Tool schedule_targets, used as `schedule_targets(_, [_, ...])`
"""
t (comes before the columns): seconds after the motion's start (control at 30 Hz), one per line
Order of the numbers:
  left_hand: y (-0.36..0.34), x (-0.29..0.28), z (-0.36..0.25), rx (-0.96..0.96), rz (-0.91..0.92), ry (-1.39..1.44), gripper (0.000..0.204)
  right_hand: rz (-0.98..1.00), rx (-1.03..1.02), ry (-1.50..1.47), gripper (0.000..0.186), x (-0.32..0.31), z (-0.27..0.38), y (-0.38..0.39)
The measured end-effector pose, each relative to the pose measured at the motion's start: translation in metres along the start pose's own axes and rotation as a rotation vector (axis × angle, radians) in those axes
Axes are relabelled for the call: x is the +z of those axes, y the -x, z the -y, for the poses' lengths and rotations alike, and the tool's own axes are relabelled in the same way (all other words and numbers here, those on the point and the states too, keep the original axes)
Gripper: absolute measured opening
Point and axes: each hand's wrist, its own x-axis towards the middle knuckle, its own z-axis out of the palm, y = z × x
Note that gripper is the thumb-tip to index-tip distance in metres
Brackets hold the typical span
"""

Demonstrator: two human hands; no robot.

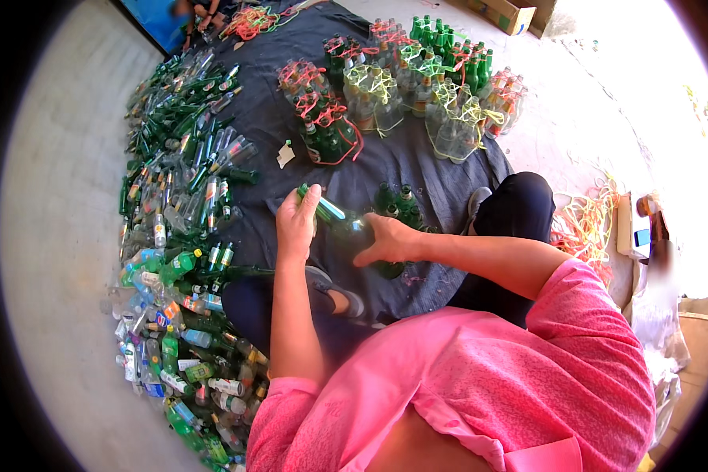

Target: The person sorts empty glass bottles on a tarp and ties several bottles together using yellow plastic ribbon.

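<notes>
A green glass bottle [348, 234] is held tilted above the dark cloth, between my two hands. My left hand [297, 224] is closed around its neck end, with the thumb lying along the neck. My right hand [392, 240] grips the wide body from the other side, thumb and fingers spread round the glass. Just beyond and below my right hand, several green bottles [405, 206] stand upright close together on the cloth; my right hand and forearm hide part of this group.
Loose glass and plastic bottles [169, 299] lie heaped along the left. Bottle bundles tied with pink and yellow string [374, 98] stand ahead on the dark cloth [244, 86]. Tangled string [590, 220] lies at right, beside a box [631, 226]. Another person [204, 17] sits at far left.
</notes>
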Motion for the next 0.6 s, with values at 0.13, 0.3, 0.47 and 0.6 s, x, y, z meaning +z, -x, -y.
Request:
schedule_targets(0.13, [0.006, 0.007, -0.001, 0.041, -0.006, -0.021, 0.033, 0.055, 0.047, -0.009, 0.088, -0.004, 0.006, 0.008])
schedule_targets(0.3, [0.007, 0.007, 0.0, 0.246, 0.038, -0.346, 0.039, 0.055, 0.003, 0.106, 0.081, 0.002, -0.01, -0.001])
schedule_targets(0.47, [0.025, 0.016, -0.006, 0.357, 0.164, -0.613, 0.039, 0.127, -0.105, 0.304, 0.074, -0.009, -0.006, -0.003])
schedule_targets(0.6, [0.024, 0.027, 0.007, 0.369, 0.269, -0.723, 0.037, 0.228, -0.267, 0.727, 0.055, -0.042, 0.0, -0.007])
